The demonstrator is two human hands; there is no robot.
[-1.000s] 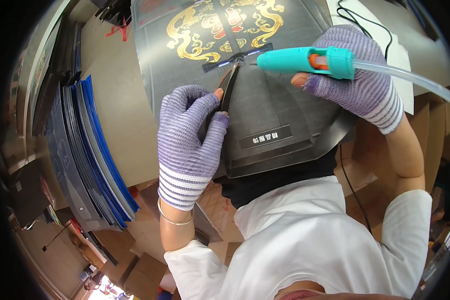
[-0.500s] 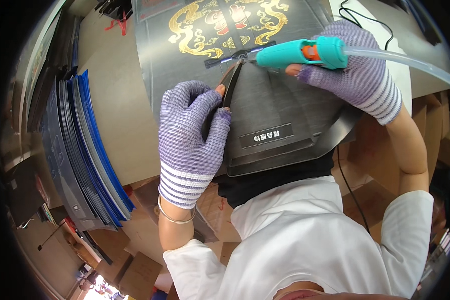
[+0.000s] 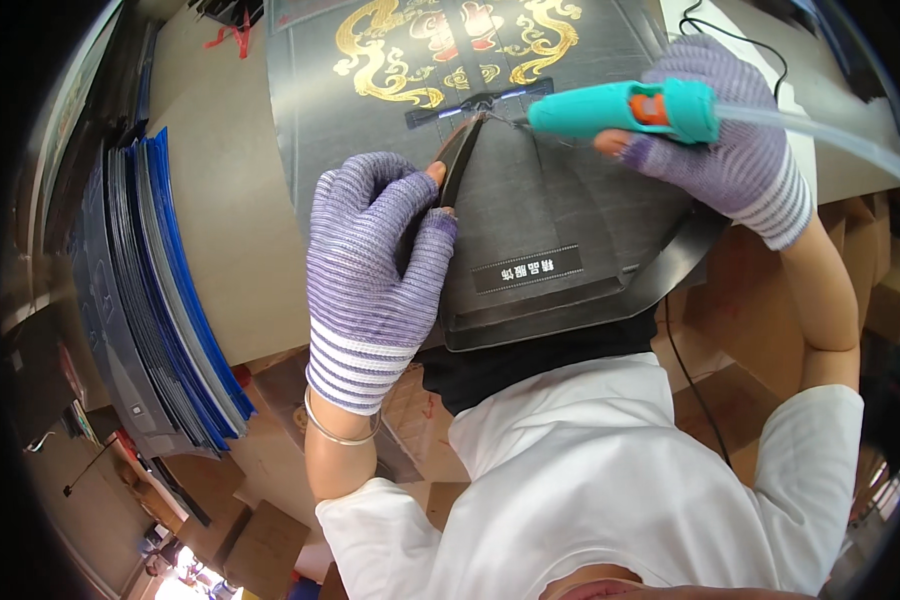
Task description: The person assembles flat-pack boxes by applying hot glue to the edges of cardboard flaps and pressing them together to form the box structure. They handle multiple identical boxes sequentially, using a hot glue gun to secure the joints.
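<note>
Lining your tabletop's [image 3: 225, 220] left edge is a stack of blue and dark sheets [image 3: 175, 290]; cardboard boxes [image 3: 265, 550] sit lower down. Your left hand [image 3: 380, 250] pinches a dark curved strip [image 3: 458, 168] between thumb and finger; whether it belongs to the black panel [image 3: 540, 205] is unclear. That panel, gold-ornamented, lies at the tabletop's near edge, its far end cut off. Your right hand [image 3: 745, 170] wraps a teal glue gun [image 3: 580, 112], most fingers hidden; its nozzle is near the strip's tip, contact indistinct. The clear glue stick [image 3: 820, 122] blurs rightward.
</note>
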